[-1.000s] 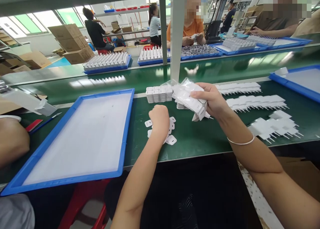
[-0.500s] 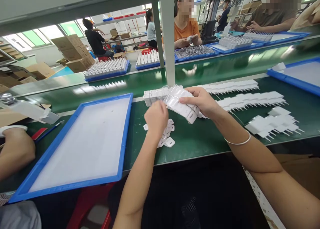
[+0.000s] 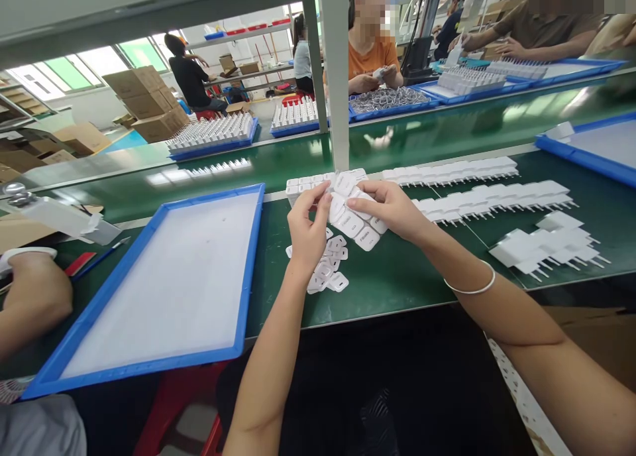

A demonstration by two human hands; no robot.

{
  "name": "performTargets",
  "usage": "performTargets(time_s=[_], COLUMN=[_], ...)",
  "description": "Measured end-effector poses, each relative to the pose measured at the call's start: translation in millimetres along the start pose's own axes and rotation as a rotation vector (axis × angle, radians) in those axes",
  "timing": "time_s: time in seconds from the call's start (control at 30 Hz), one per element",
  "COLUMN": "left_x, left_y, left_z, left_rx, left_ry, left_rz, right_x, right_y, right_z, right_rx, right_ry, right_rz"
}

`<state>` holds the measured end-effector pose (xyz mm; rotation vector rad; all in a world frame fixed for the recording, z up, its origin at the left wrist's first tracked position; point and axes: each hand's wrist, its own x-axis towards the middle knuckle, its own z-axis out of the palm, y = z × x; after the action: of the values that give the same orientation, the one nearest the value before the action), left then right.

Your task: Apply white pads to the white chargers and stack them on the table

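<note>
Above the green bench, my right hand (image 3: 395,207) grips a sheet of small white rounded plastic covers (image 3: 355,223), thumb on top and fingers underneath. Dark lettering shows on some of them. My left hand (image 3: 311,221) is at the sheet's upper left edge, its thumb and forefinger closed on a cover there; the fingertips partly hide it. Below lies a loose heap of single white covers (image 3: 328,270), close to my left wrist. Behind both hands stands a stack of similar white cover sheets (image 3: 301,185), partly hidden.
A blue-rimmed tray (image 3: 248,270) with a white base lies at left. Rows of white plug housings (image 3: 497,201) with thin prongs extend right. Another blue tray (image 3: 586,161) is at far right. A neighbour's arm (image 3: 37,290) rests at left. A white post (image 3: 334,78) rises ahead.
My left hand has turned from a blurred fist to a pinch at the sheet's edge. The sheet in my right hand has tilted, showing more of its lettered faces.
</note>
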<state>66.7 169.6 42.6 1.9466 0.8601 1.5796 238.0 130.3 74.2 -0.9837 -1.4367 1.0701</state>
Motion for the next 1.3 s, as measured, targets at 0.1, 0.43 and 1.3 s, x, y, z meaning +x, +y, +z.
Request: performTargets(time_s=[0.1,0.43,1.3], left_x=[-0.1,-0.6,-0.1], left_y=[0.4,3.5,2.8], left_z=[-1.2,-1.6,-5.0], left_rx=[-0.007,0.087,0.286], left_ry=[0.039,0.010,-0.055], left_rz=[0.039,0.233,0.381], right_x=[-0.4,0.0,-2.2], right_y=[1.0,6.8,7.5], right_z=[2.6,2.8,3.6], right_rx=[0.065,0.049,-0.058], right_ry=[-0.017,0.005,0.043], right_rz=[0.003,-0.011,-0.142])
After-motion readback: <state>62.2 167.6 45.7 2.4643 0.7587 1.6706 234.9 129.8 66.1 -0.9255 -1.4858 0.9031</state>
